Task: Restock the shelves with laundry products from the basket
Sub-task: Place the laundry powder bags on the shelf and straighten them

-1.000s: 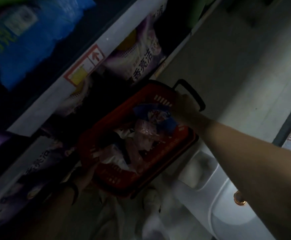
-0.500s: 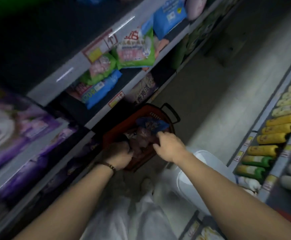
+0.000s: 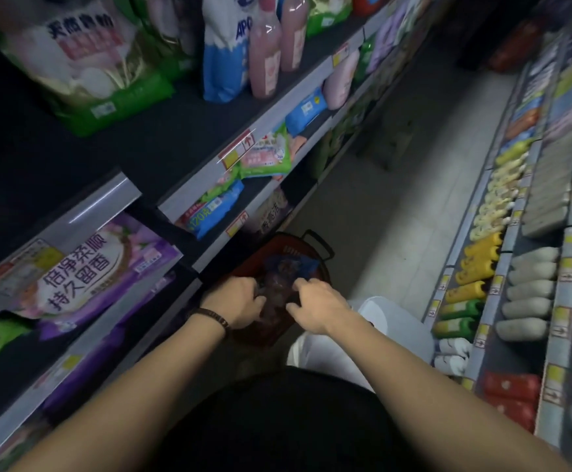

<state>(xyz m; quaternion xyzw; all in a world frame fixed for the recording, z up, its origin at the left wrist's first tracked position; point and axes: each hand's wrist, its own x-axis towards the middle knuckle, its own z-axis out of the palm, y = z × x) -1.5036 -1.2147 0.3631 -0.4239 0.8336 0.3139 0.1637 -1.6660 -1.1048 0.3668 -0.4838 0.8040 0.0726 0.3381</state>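
Note:
A red shopping basket (image 3: 289,245) with a black handle sits on the aisle floor against the left shelving. Inside lie a pinkish packet (image 3: 276,287) and a blue packet (image 3: 291,264). My left hand (image 3: 235,301), with a dark bead bracelet at the wrist, and my right hand (image 3: 315,303) both reach into the basket with fingers curled on the pinkish packet. Dim light hides how firm the grip is. The left shelf (image 3: 175,131) carries green, blue and purple laundry bags and pink bottles (image 3: 266,52).
A white lidded bin (image 3: 383,311) stands on the floor just right of the basket. The right shelving (image 3: 502,277) holds rows of yellow, green and white bottles. A grey tiled aisle (image 3: 397,199) runs ahead, with a dark stool (image 3: 386,144) farther along it.
The view has risen and pulled back from the basket, so more shelving shows. My left hand went from the basket rim into the basket, and both hands closed on the pinkish packet.

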